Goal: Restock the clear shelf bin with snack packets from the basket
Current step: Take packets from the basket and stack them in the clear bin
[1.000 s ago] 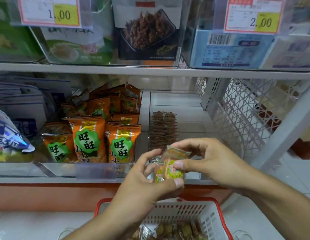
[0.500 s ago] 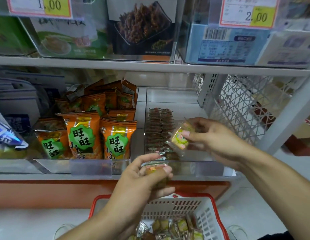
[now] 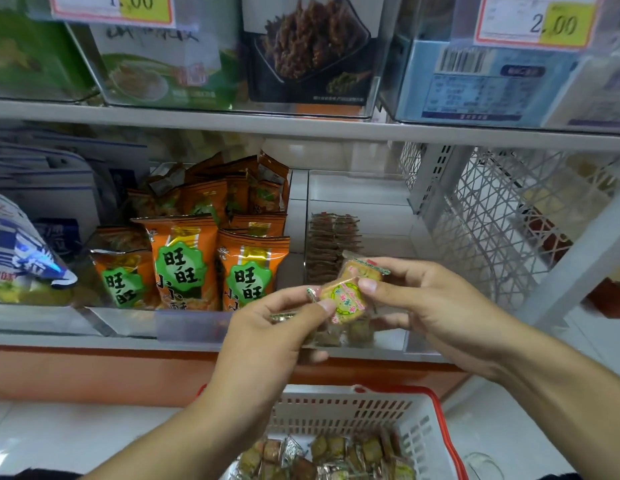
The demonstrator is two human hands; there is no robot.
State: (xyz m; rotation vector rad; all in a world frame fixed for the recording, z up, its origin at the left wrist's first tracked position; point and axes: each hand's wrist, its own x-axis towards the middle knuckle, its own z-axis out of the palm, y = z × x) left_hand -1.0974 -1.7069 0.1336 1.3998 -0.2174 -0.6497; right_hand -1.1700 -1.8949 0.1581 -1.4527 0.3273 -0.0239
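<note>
My left hand [image 3: 270, 334] grips a small stack of clear-wrapped snack packets in front of the shelf. The top snack packet [image 3: 343, 299], with a yellow-green label, is pinched between my left thumb and the thumb and fingers of my right hand [image 3: 436, 306]. The edge of another packet shows just above it, at my right fingertips. Behind my hands stands the clear shelf bin [image 3: 360, 192], which holds a row of upright packets [image 3: 331, 244] at its left side. Below, the white basket with a red rim [image 3: 364, 407] holds several more packets [image 3: 336, 455].
Orange snack bags [image 3: 184, 265] fill the clear bin to the left. A white wire mesh panel [image 3: 502, 220] and a slanted shelf post [image 3: 578, 265] close off the right side. The upper shelf [image 3: 301, 128] carries boxed goods and price tags.
My right hand has come back from over the bin to meet my left hand. Both now hold a packet together in front of the bin.
</note>
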